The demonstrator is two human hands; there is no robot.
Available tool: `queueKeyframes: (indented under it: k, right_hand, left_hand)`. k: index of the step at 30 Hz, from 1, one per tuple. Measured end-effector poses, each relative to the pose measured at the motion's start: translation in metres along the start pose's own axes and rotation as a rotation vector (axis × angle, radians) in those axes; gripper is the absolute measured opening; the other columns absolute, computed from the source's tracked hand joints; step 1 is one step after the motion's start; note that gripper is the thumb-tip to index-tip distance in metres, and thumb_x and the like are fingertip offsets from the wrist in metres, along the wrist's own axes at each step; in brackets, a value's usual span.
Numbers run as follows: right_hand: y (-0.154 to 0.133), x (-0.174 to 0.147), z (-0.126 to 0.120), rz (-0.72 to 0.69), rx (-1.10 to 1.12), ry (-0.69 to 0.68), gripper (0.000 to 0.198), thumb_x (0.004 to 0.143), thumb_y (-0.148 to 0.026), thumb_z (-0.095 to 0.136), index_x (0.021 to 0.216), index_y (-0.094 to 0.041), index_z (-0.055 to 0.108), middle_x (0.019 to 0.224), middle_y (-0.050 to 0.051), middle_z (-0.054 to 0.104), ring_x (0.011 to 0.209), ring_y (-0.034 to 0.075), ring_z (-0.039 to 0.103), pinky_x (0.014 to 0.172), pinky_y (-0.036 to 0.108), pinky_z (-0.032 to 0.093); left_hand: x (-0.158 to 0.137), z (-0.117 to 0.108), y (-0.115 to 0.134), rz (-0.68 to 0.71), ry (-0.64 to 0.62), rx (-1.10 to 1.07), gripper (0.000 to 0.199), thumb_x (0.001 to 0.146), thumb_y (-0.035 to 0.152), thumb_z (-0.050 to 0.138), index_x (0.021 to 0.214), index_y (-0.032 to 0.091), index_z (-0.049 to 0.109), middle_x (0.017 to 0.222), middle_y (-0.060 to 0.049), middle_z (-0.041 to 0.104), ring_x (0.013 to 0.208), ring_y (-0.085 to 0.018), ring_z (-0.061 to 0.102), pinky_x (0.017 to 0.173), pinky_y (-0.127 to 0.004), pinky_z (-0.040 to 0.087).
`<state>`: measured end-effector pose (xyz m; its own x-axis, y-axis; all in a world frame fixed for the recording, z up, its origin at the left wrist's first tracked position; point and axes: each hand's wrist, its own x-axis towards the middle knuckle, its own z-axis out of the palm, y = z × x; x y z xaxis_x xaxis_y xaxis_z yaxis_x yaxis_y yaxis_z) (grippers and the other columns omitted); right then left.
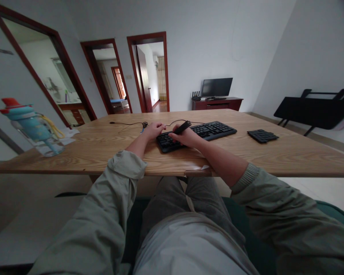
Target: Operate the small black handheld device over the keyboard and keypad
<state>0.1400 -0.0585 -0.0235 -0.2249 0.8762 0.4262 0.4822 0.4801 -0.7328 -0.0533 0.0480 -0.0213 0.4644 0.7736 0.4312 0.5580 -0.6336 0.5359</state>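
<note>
A black keyboard (215, 130) lies on the wooden table in front of me, slightly angled. My left hand (153, 131) grips its far left corner, fingers curled at the edge. My right hand (186, 136) is closed around a thick black stick-shaped tool (182, 127), held like a pen over the left part of the keys. The tool's lower end is hidden by my fingers, so its exact kind does not show. To the right of the keyboard lies a flat cluster of black keycaps (263, 136).
A thin black cable (126, 123) runs behind the keyboard, bunched near my left hand. At the table's left stands a blue water bottle (36, 124) with a red lid, beside some papers (70, 134). The table's front edge (83, 172) is close to my lap.
</note>
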Motion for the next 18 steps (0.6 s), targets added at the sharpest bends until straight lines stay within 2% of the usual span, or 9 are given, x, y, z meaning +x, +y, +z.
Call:
queueKeyframes:
  k: [3,6,9,14,18]
  right_hand:
    - [0.003,0.002,0.001,-0.061,-0.018,0.005,0.027,0.083,-0.043,0.061,0.091,-0.019,0.053,0.064,-0.001,0.06,0.049,0.011,0.048,0.049,0.025,0.039]
    - [0.006,0.004,0.004,-0.187,-0.043,0.041,0.03,0.081,-0.046,0.062,0.09,-0.018,0.054,0.067,0.0,0.061,0.061,0.014,0.054,0.058,0.028,0.042]
    - [0.004,0.004,0.007,-0.253,-0.058,0.058,0.032,0.081,-0.047,0.063,0.09,-0.018,0.054,0.073,0.001,0.062,0.07,0.016,0.057,0.065,0.029,0.043]
    - [-0.003,0.003,0.013,-0.234,-0.016,0.041,0.03,0.082,-0.044,0.061,0.095,-0.018,0.055,0.072,0.0,0.061,0.066,0.015,0.055,0.065,0.03,0.043]
    - [0.002,0.009,0.017,-0.186,-0.025,0.102,0.024,0.078,-0.038,0.063,0.089,-0.018,0.055,0.069,-0.001,0.059,0.064,0.014,0.053,0.066,0.029,0.043]
  left_hand:
    - [0.001,0.001,-0.002,0.0,-0.005,0.012,0.042,0.085,0.048,0.046,0.087,0.014,0.07,0.065,-0.002,0.057,0.063,-0.017,0.051,0.06,-0.028,0.037]
    - [0.002,0.001,-0.003,-0.001,-0.021,0.019,0.044,0.084,0.049,0.046,0.088,0.013,0.07,0.066,-0.002,0.058,0.064,-0.017,0.051,0.059,-0.028,0.036]
    - [0.001,0.001,-0.002,0.018,-0.021,0.016,0.042,0.084,0.048,0.047,0.085,0.013,0.069,0.068,-0.003,0.06,0.065,-0.017,0.052,0.059,-0.028,0.035]
    - [-0.001,0.001,0.001,-0.001,-0.019,0.044,0.038,0.082,0.047,0.05,0.08,0.014,0.069,0.071,-0.003,0.063,0.069,-0.017,0.053,0.062,-0.028,0.037]
    - [-0.001,0.001,-0.001,-0.029,-0.022,0.061,0.037,0.08,0.048,0.053,0.081,0.014,0.069,0.07,-0.002,0.062,0.068,-0.016,0.052,0.061,-0.027,0.035]
